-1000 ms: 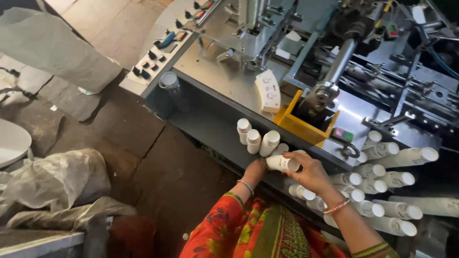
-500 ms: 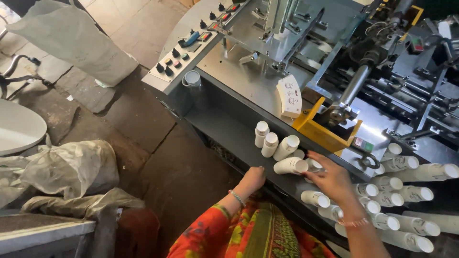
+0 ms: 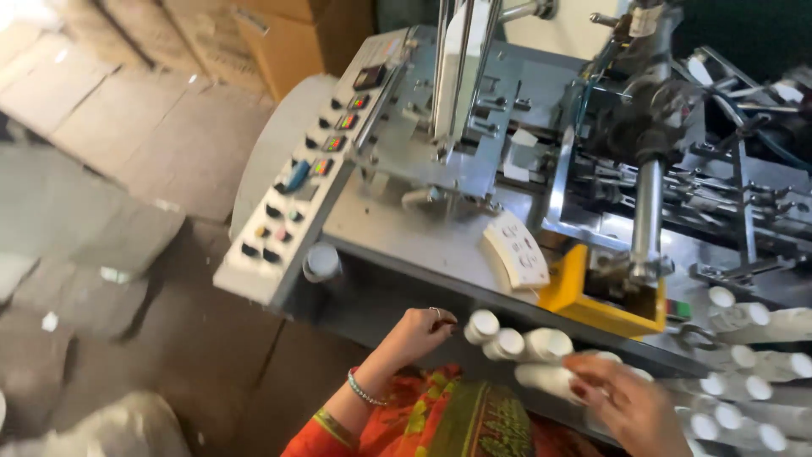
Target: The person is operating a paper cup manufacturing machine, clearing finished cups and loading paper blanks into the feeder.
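Right hand gripped a white cup stack, at 3 o'clock from the left hand | Left hand curled loosely, holding nothing, just beside upright cup stacks at the machine edge | Risk: a careless nudge could topple them.

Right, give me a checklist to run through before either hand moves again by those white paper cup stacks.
1. Left hand away from the moving machine parts: ok, it rests at the machine table's front edge, fingers curled.
2. Right hand on a cup stack: cannot tell, it is blurred and lies over the lying stack.
3. Three stacks beside the hands steady: ok, side by side.
4. Yellow tray unblocked: ok, nothing lies across its front.
5. Cup stacks on the right tidy: not ok, they lie loosely piled.
6. Control panel untouched: ok, no hand is near it.
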